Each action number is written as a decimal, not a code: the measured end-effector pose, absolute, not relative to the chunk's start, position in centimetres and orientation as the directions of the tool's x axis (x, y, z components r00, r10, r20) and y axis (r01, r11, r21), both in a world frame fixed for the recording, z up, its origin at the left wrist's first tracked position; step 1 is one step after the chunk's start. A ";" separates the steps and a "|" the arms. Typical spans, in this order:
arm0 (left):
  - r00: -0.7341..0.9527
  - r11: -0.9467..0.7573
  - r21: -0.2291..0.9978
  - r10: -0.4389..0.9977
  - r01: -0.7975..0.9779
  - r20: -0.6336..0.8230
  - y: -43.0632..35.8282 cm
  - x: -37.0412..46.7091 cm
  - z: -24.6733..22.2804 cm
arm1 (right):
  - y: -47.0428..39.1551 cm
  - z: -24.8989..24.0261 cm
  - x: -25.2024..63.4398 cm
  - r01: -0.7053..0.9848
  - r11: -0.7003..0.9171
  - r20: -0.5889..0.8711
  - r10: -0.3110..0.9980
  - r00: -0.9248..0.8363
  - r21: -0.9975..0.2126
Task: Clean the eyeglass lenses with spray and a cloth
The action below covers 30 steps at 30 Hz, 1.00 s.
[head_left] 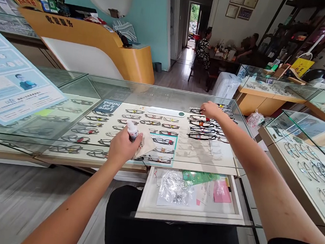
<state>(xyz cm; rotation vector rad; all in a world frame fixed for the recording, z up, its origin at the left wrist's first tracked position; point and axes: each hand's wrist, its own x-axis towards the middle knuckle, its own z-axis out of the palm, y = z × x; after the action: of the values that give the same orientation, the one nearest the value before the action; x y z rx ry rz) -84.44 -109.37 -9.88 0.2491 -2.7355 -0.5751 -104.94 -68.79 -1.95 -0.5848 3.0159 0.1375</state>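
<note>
My left hand is wrapped around a small white spray bottle, with a pale cloth pressed beneath it. It is over the glass-topped display case. At the far right part of the same glass top, my right hand has its fingers closed at a dark-framed pair of eyeglasses; the fingertips are partly hidden. Nearer to me, several more dark eyeglasses lie in a column on the glass, casting shadows below. Rows of other eyeglasses show inside the case.
Right in front of me a white drawer is pulled out, holding papers and clear plastic bags. A light blue printed sign rises at left. Another display case stands at right. Two people sit at a table behind a wrapped suitcase.
</note>
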 end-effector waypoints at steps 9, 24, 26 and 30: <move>-0.927 0.895 0.436 -0.235 -0.089 0.292 -109.5 -84.5 -10.2 | -68.7 -2.8 -105.0 -0.349 0.936 -0.050 -0.347 -0.937 0.046; -0.925 0.903 0.421 -0.233 -0.091 0.300 -109.4 -84.5 -10.0 | -68.8 -3.1 -104.7 -0.299 0.954 -0.001 -0.299 -0.954 0.005; -0.925 0.902 0.422 -0.238 -0.097 0.297 -109.4 -84.5 -10.1 | -68.8 -3.2 -104.8 -0.289 0.957 0.012 -0.289 -0.957 0.010; -0.923 0.899 0.422 -0.257 -0.119 0.288 -109.4 -84.6 -10.2 | -68.6 -3.4 -105.0 -0.279 0.960 0.040 -0.279 -0.959 0.016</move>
<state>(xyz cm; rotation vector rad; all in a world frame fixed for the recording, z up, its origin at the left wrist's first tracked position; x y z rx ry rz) -84.63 -109.38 -10.20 0.2780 -2.7249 -0.5754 -105.05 -68.60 -3.44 -0.4490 3.1514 0.0161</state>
